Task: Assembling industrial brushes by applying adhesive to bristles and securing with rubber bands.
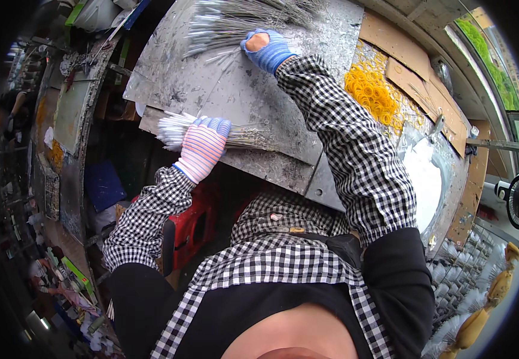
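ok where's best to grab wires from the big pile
Probably by the grey shafts, just right of the white tips, coming from the near edge, where the right hand is. The pile lies flat, its wires running left to right and its thin ends straying at the right, so a grip across the shafts should gather them more evenly.

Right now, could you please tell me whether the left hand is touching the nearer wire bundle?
Touching: the head view shows the left hand wrapped over the nearer wire bundle.
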`<state>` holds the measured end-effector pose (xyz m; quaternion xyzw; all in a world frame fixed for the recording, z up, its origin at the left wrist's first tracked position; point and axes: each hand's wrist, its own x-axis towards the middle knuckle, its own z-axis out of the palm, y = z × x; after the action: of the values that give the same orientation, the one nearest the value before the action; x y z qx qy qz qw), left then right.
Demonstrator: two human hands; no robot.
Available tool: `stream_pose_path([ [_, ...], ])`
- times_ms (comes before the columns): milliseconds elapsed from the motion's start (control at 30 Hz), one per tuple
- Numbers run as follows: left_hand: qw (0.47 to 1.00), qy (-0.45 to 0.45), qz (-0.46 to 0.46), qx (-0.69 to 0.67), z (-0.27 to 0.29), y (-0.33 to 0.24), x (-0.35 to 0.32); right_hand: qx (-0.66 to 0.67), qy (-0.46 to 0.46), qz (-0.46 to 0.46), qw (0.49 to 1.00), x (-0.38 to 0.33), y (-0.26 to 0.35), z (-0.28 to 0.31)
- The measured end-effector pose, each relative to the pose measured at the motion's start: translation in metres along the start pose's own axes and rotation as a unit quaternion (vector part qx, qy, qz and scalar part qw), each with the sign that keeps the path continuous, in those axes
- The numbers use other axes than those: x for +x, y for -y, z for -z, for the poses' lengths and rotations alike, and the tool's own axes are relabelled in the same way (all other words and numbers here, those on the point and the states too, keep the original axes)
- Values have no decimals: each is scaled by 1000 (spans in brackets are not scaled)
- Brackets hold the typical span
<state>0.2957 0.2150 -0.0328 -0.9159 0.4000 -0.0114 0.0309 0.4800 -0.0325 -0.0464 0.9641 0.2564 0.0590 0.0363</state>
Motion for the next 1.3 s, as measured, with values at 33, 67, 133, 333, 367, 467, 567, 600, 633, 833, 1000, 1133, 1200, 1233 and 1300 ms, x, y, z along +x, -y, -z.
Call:
stream_pose_path([
  [33, 1000, -5, -2, 0, 1, -2, -2, -3, -17, -12, 1000, -3, 6, 3],
  [67, 997, -77, -18, 6, 2, -4, -3, 0, -25, -13, 1000, -5, 14, 5],
  [133, 998, -57, 5, -8, 4, -7, -3, 0, -62, 16, 998, -13, 31, 8],
  [333, 997, -72, -12, -8, 10, -13, -8, 108, -181, 163, 964, -29, 94, 7],
  [367, 996, -82, -17, -11, 11, -14, -10, 178, -170, 133, 960, -31, 102, 6],
  [467, 995, -93, -36, -28, 15, -17, -14, 345, -11, 4, 938, -35, 111, 5],
  [567, 991, -114, -54, -33, 23, -19, -15, 356, 24, 32, 934, -41, 102, 11],
  [600, 991, -112, -57, -39, 28, -18, -17, 317, -3, 76, 945, -45, 98, 14],
  [633, 989, -125, -54, -50, 34, -18, -19, 322, -7, 84, 943, -49, 93, 19],
  [833, 842, -273, 183, -427, 87, 7, -64, 283, -8, 19, 959, -70, 109, 51],
  [1000, 431, -345, 245, -797, 98, 18, -91, 260, -40, -33, 964, -58, 191, 36],
  [1133, 344, -299, 284, -843, 66, -11, -93, 223, -52, -82, 970, -46, 210, 11],
  [1200, 322, -283, 270, -862, 55, -23, -88, 226, 9, -81, 971, -58, 197, 15],
  [1233, 309, -270, 260, -874, 52, -29, -84, 226, 23, -73, 971, -71, 188, 22],
  [1300, 314, -243, 222, -891, 53, -38, -71, 231, 59, -69, 969, -106, 169, 44],
])
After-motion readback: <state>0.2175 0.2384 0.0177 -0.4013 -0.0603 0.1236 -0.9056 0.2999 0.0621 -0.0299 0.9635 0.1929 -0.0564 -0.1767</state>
